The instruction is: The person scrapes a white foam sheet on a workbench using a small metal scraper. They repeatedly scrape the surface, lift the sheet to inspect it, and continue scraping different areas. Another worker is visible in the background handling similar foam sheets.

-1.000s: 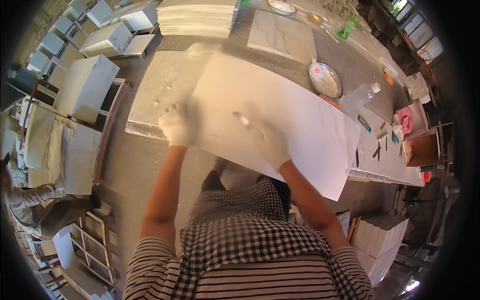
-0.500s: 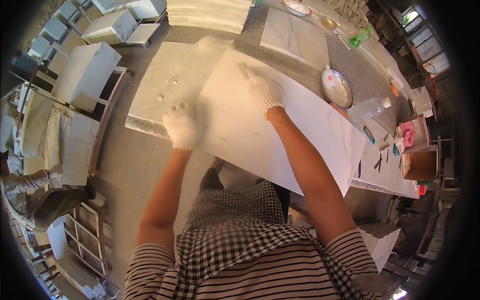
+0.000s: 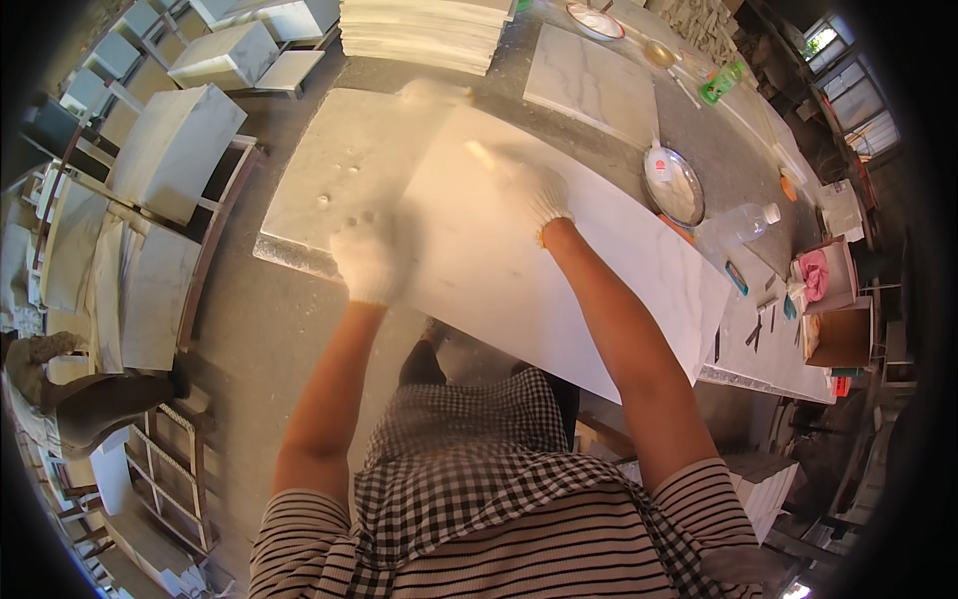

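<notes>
A large white marble slab [image 3: 619,270] with faint grey veins lies aslant over a paler stone slab [image 3: 309,175] on the worktable. My left hand [image 3: 367,255], in a white knitted glove, is at the upper slab's left edge with its fingers curled against it. Over the slab's upper middle is my right hand [image 3: 534,195], also gloved. Blur and haze smear its fingers, and a pale streak shows by their tips; whether they hold something is unclear. A whitish lump [image 3: 434,93], too hazy to name, lies at the slab's far corner.
Beyond the slab are another marble slab [image 3: 594,85], a round dish [image 3: 674,190], a clear plastic bottle [image 3: 743,222] and a green bottle [image 3: 720,83]. Small tools [image 3: 755,327] lie at the right. Stacked slabs [image 3: 429,30] stand behind; a co-worker [image 3: 95,399] is at far left.
My right hand has shifted slightly on the slab, and its fingers are more smeared. My left hand stays at the edge. The co-worker at far left has changed pose.
</notes>
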Motion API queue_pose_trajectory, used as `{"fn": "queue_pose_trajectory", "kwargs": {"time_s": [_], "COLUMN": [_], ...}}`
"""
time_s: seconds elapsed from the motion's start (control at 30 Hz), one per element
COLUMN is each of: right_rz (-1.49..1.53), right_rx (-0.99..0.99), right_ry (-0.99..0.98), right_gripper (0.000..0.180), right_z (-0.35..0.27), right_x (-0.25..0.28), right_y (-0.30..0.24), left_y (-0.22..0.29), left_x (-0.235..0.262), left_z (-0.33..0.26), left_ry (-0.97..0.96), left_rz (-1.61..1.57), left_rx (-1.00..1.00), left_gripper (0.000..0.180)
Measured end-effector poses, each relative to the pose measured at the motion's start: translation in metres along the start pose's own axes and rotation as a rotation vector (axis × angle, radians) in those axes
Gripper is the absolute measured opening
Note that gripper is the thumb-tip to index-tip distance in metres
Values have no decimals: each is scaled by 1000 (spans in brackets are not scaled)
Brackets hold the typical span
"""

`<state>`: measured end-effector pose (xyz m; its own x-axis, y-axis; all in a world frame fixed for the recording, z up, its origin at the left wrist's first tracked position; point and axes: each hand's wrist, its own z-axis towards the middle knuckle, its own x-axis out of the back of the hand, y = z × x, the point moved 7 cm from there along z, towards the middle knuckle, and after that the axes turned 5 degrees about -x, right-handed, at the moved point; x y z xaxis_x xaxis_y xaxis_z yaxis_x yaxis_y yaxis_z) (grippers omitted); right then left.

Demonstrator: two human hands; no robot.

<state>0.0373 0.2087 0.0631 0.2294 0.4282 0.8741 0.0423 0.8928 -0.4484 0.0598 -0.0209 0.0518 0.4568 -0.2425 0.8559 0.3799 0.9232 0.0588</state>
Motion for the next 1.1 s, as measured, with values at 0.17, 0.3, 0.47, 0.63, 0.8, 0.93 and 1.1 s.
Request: {"fn": "queue_pose_trajectory", "kwargs": {"time_s": [0.17, 0.3, 0.47, 0.63, 0.8, 0.93, 1.1], "right_rz": [-11, 137, 111, 163, -22, 70, 65], "right_rx": [-191, -68, -152, -41, -17, 35, 139], "right_ry": [-189, -102, -255, -122, -167, -196, -152], "right_gripper": [42, 42, 39, 39, 40, 38, 38], "right_z": [3, -5, -16, 0, 17, -5, -7], "right_x": [-11, -18, -28, -2, -15, -32, -6], "right_y": [2, -20, -16, -17, -19, -40, -44], "left_y": [-1, 1, 2, 1, 1, 3, 1], "left_x": [-3, -2, 0, -1, 1, 6, 5], "left_z": [-1, 0, 1, -1, -1, 0, 2], "left_ry": [-40, -41, -12, 10, 11, 27, 15], "left_rz": [-12, 14, 27, 5, -20, 7, -6], "left_rx": [18, 15, 7, 2, 1, 0, 1], "left_gripper": [29, 29, 29, 29, 29, 29, 27]}}
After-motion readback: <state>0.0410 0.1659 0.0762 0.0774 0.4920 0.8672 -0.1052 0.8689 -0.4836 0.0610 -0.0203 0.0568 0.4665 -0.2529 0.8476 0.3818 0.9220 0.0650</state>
